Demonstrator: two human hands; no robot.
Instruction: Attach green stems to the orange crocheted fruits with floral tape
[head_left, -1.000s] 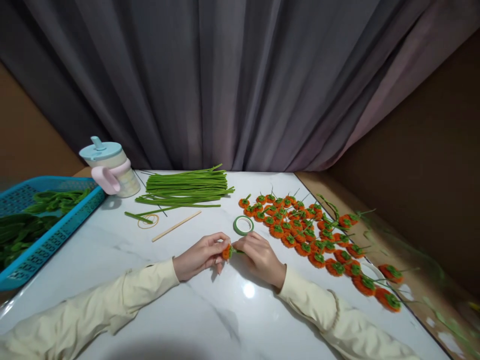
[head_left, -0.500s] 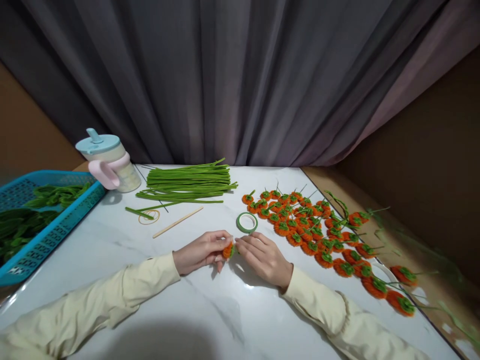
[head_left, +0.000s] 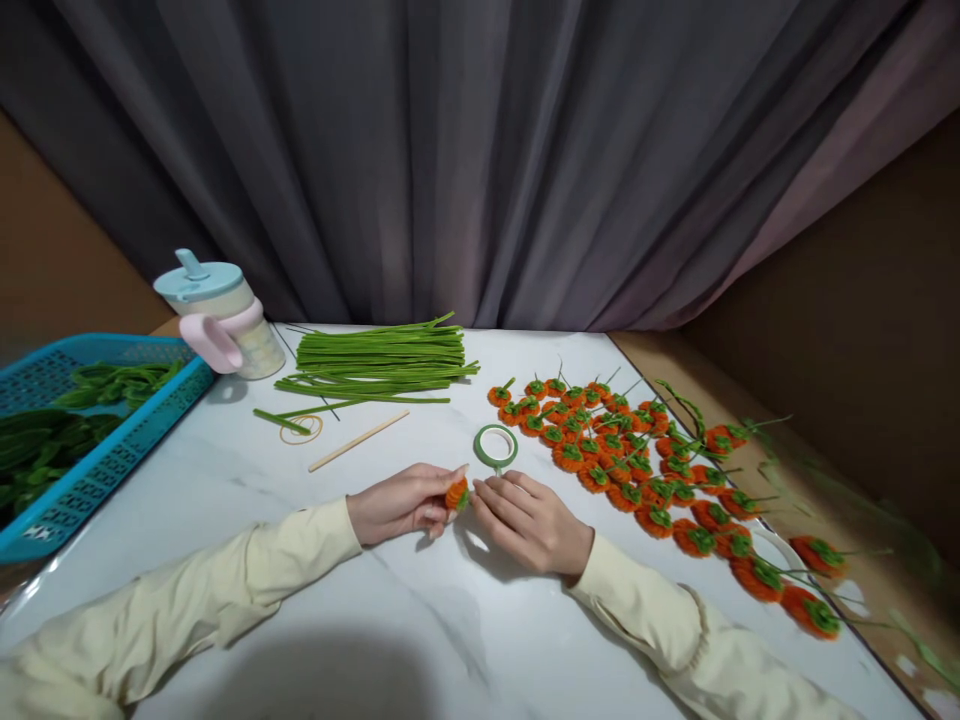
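My left hand (head_left: 405,503) pinches a small fuzzy orange persimmon (head_left: 455,494) with a green top, between thumb and fingers. Just beside its green end, my right hand (head_left: 531,518) has its fingers closed together. Whatever those fingertips grip is too small to make out, perhaps the stem or a strip of tape. Behind the right hand lies a roll of green tape (head_left: 482,457), and a thin strip seems to run from it toward the fingers. Both hands hover low over the white marbled table (head_left: 360,620).
Several finished orange persimmons (head_left: 568,457) with wire stems spread over the right side. Green pipe cleaners (head_left: 382,355) lie at the back, near a wooden stick (head_left: 360,441) and a rubber band (head_left: 289,431). At left stand a lidded cup (head_left: 217,310) and a blue basket (head_left: 142,440) of green leaves.
The persimmon has turned a little in my left fingers, showing more of its orange side. My right hand has shifted slightly down and right. The view has moved a little too.
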